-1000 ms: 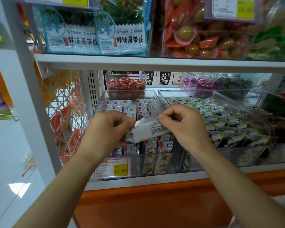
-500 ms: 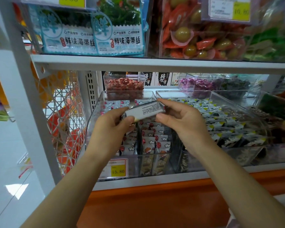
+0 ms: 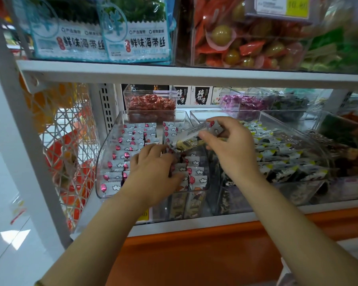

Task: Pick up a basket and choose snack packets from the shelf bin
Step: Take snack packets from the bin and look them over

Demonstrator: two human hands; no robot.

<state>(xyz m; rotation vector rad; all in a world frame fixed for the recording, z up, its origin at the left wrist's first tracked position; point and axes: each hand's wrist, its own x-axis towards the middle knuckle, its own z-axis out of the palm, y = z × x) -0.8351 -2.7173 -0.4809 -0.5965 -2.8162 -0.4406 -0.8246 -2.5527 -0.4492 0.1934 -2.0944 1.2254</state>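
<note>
Nearest, the left hand point(image 3: 153, 170) lies inside the clear shelf bin point(image 3: 106, 153), fingers bent down among rows of white packets point(image 3: 130, 141); whether its grip holds one cannot be told. Just right and slightly farther, the right hand point(image 3: 234, 149) pinches one snack packet point(image 3: 191, 141), tilted, above the bin's right half. Behind stands a clear box of red sweets point(image 3: 151, 106). Farthest up, the upper shelf point(image 3: 174, 74) carries seaweed bags point(image 3: 136, 36).

Bin point(image 3: 106, 155) top open; upper shelf point(image 3: 174, 74) overhead; red-candy box point(image 3: 151, 106) at back.
</note>
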